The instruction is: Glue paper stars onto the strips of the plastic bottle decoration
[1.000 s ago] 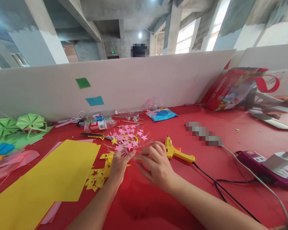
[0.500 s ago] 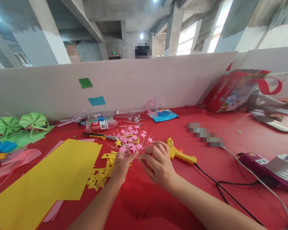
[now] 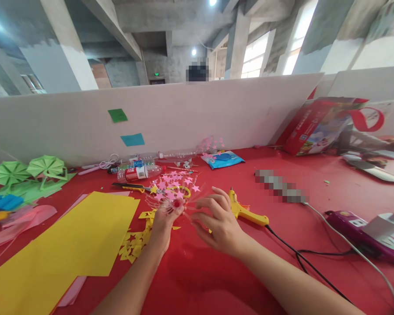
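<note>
Near the table's middle, my left hand (image 3: 163, 222) is closed around a cut clear plastic bottle piece (image 3: 167, 205), whose thin strips fan outward. Pink paper stars (image 3: 179, 195) sit on the strips, along with a single yellow star (image 3: 154, 189). To the right of it, my right hand (image 3: 218, 221) is open, fingers apart and slightly curled, close to the strip ends; whether it touches any cannot be made out. A small yellow bit shows under that hand. Scissors (image 3: 139, 188) with yellow handles lie behind the bottle piece.
A yellow glue gun (image 3: 249, 213) lies right of my right hand, its cord running to a purple power strip (image 3: 364, 234). Yellow paper sheets (image 3: 85, 232) and star-punched scraps (image 3: 131, 245) are on the left. Behind stand bottles (image 3: 141, 173), a blue wipes pack (image 3: 223, 159) and a white partition (image 3: 184, 113).
The bottle piece has tilted in my left hand, so its reddish centre now shows. My right hand has drawn slightly away from it and its fingers have spread.
</note>
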### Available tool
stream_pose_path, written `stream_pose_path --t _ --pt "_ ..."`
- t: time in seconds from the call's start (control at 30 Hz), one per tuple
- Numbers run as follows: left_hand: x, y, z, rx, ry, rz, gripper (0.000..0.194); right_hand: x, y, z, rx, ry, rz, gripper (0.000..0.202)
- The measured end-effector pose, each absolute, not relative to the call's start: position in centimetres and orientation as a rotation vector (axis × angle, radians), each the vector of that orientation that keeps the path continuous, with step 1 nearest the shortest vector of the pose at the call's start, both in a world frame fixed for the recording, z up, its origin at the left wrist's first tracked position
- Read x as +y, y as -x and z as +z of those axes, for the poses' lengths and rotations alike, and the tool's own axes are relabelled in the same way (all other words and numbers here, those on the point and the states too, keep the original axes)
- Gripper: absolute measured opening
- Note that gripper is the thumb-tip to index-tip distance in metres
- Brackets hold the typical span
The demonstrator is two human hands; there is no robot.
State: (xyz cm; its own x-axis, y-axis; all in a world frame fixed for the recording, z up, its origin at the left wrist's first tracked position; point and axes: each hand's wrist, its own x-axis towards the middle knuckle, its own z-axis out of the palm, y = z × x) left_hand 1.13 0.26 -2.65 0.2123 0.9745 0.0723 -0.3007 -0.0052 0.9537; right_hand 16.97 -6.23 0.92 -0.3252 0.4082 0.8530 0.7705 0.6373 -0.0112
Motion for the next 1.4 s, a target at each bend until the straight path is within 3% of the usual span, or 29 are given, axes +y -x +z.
stream_pose_path --t 0.67,0.87,1.4 --pt "-0.4 -1.3 -2.7 0.764 -1.133 1.092 0.033 -6.6 -16.4 1.6 -1.82 0.938 -0.589 0.007" --pt "-0.6 -1.4 -2.1 0.773 -1.091 1.076 0.034 -6.4 -16.2 1.2 -1.864 0.879 -0.344 0.026" --pt "-0.4 -1.5 -2.6 0.751 -1.131 1.064 0.038 -6.5 -16.0 1.1 -1.824 0.827 -0.332 0.016"
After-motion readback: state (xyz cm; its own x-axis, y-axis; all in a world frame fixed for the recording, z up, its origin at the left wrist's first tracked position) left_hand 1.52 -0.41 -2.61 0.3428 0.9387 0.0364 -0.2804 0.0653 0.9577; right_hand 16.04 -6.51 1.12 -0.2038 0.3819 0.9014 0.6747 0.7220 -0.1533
